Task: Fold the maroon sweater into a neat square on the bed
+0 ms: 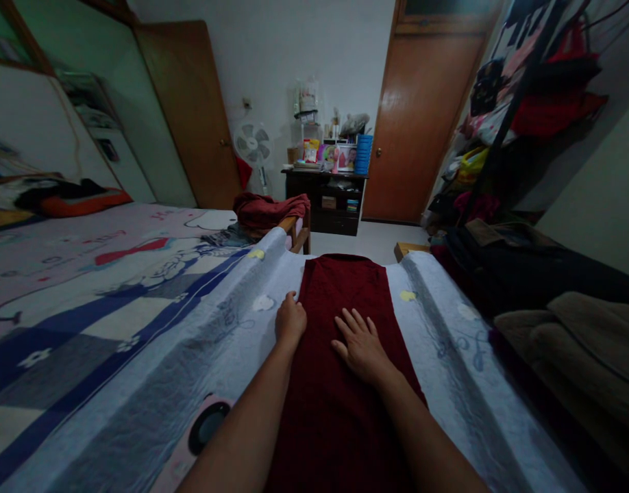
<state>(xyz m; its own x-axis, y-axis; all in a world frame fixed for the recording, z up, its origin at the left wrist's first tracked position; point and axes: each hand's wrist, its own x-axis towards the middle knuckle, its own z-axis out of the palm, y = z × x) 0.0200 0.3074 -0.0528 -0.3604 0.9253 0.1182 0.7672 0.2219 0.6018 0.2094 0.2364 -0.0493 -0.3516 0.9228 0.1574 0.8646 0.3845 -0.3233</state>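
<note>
Dark red garment (345, 424), laid lengthwise on a pale sheet (451, 356) with grey bands, in front of the person. Its near end runs out of the bottom of the view, and the right hand (360, 346) and forearm cover part of its middle. The light is dim, so seams, fastenings and fine texture are hard to make out, and the kind of garment is unclear. What supports the sheet is hidden beneath it.

The garment is plain, deep wine red and spread mostly flat, forming a long panel that is narrower at the far end, where a raised, slightly curved edge shows. Faint creases cross its upper part.

The right hand rests palm down on the cloth, fingers spread wide. The left hand (290, 320) is at the garment's left edge, its fingers curled and close together; whether they pinch the cloth cannot be told.

To the left, a pink object (173, 465) with a dark round part is half hidden by the left forearm and cut off below. Beyond it is a patterned bed cover (134, 301). Folded dark and brown cloths (576, 335) are piled on the right, cut off by the frame.
</note>
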